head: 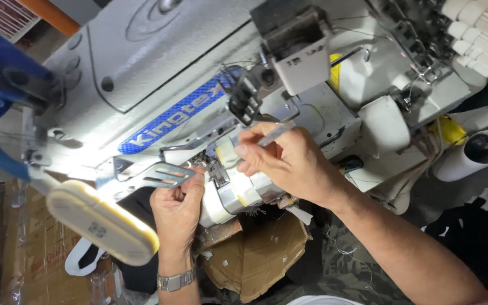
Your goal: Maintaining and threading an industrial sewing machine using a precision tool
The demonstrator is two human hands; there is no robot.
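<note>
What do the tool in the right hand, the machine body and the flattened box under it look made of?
Tool in the right hand: thin and silvery with a sheen, likely metal. Machine body: painted pale grey, finely textured, probably cast metal. Box: matte brown with creases and torn edges, cardboard.

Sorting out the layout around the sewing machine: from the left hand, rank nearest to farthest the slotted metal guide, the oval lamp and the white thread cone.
1. Slotted metal guide, touching the left hand.
2. Cream oval lamp, lower left.
3. White thread cone, far right.
</note>
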